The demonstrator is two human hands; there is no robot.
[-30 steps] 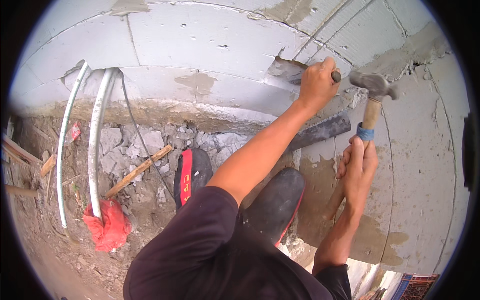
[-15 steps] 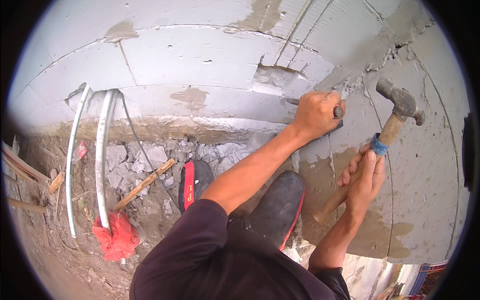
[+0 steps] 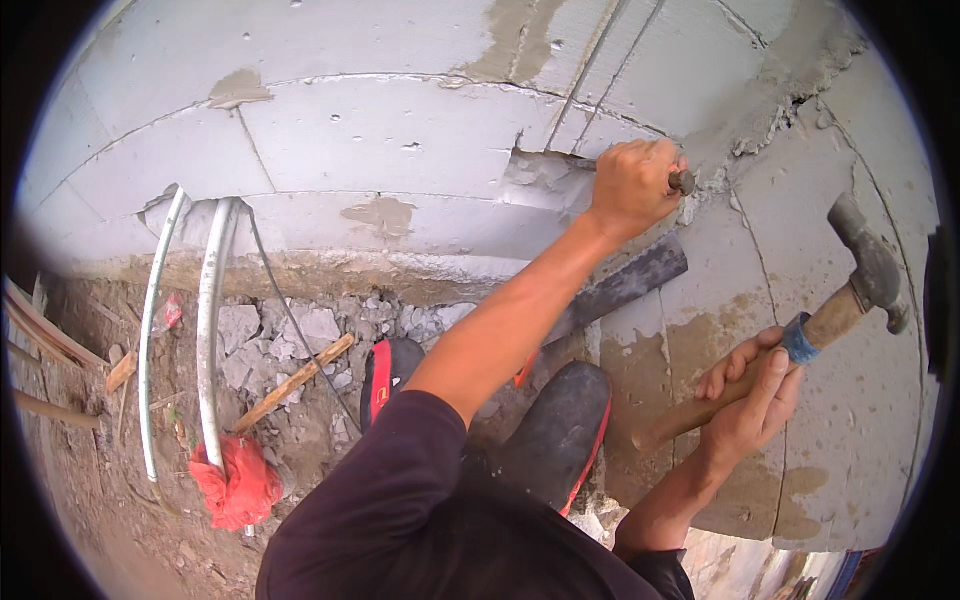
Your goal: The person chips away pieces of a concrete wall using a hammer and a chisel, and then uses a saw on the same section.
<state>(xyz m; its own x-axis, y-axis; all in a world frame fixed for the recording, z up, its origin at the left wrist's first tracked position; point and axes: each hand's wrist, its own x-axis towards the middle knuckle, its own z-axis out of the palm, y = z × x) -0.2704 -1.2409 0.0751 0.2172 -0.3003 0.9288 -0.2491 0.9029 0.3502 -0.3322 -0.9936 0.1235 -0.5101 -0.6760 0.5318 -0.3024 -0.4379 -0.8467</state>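
My left hand (image 3: 640, 188) is closed in a fist around a metal chisel. The chisel's round struck end (image 3: 682, 182) juts from the right side of the fist; its tip is hidden. That hand is at the right edge of a rectangular recess (image 3: 540, 178) cut in the pale block wall (image 3: 370, 140). Lower right, my right hand (image 3: 750, 395) grips a hammer by its wooden handle (image 3: 680, 420), just below a blue band. The hammer's grey metal head (image 3: 872, 262) is up and to the right, apart from the chisel.
A dark flat strip (image 3: 635, 285) lies below my left wrist. Two white conduits (image 3: 212, 320) and a black cable (image 3: 275, 290) hang from another wall opening; a red plastic bag (image 3: 237, 482) wraps their lower part. Rubble (image 3: 300, 330) and a wooden stick (image 3: 295, 382) cover the ground.
My left hand has moved up with the chisel, toward the recess, uncovering the dark strip. My right hand and the hammer have shifted right and down, farther from the chisel.
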